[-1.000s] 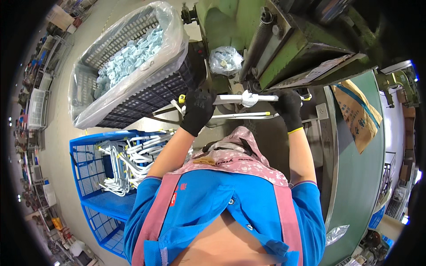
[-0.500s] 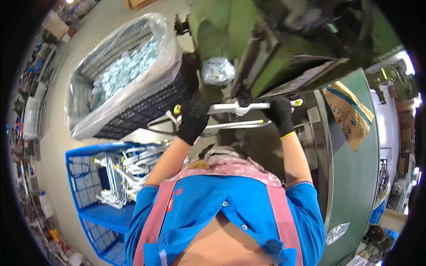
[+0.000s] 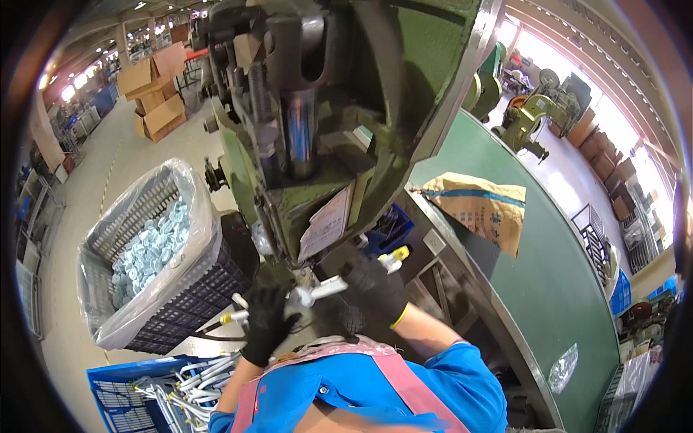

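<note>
Both my hands wear black gloves and hold one white metal tube with yellow end caps (image 3: pixel 321 290) level under the head of a big green press machine (image 3: pixel 325 108). My left hand (image 3: pixel 266 321) grips the tube near its left end. My right hand (image 3: pixel 375 287) grips it near the right end, close to the yellow cap (image 3: pixel 398 254). The tube's middle fitting sits just below the machine's steel ram (image 3: pixel 299 133).
A black crate lined with clear plastic (image 3: pixel 137 252) holds several pale small parts at my left. A blue crate (image 3: pixel 137 393) with white bent tubes stands lower left. A green bench (image 3: pixel 548 289) carrying a brown paper sack (image 3: pixel 480 209) runs along the right. Cardboard boxes stand far back.
My head has tilted up, so the machine fills more of the view. The tube has tilted, its right end now higher, and both hands still grip it.
</note>
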The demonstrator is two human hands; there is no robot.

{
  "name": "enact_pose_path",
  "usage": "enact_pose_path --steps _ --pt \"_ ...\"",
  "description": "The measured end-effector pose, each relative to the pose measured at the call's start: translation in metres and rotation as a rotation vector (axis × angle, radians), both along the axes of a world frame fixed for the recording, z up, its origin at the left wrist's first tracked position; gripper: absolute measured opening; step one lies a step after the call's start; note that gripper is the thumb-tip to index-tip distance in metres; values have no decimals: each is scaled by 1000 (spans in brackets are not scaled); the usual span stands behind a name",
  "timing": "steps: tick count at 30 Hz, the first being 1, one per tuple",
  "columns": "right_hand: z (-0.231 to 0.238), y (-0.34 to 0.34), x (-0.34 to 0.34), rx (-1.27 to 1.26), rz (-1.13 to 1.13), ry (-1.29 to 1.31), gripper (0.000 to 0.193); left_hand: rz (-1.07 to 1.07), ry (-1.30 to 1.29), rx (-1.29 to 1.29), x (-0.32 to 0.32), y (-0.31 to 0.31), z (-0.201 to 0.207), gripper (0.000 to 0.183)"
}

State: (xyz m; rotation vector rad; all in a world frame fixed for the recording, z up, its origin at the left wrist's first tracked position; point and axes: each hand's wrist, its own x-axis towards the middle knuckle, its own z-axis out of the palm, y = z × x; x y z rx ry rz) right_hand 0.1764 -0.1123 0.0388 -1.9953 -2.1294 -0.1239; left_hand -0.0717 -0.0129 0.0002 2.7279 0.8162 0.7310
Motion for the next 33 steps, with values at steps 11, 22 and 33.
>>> enact_pose_path --steps 11,22,33 --pt "-60 -44 8 -53 677 732 26 92 -234 -191 37 -21 -61 35" --pt "-251 -132 141 -430 -30 1363 35 -365 -530 -124 -98 46 -20 18" --pt "-131 -61 23 28 307 1131 25 792 63 -489 -319 86 -85 18"
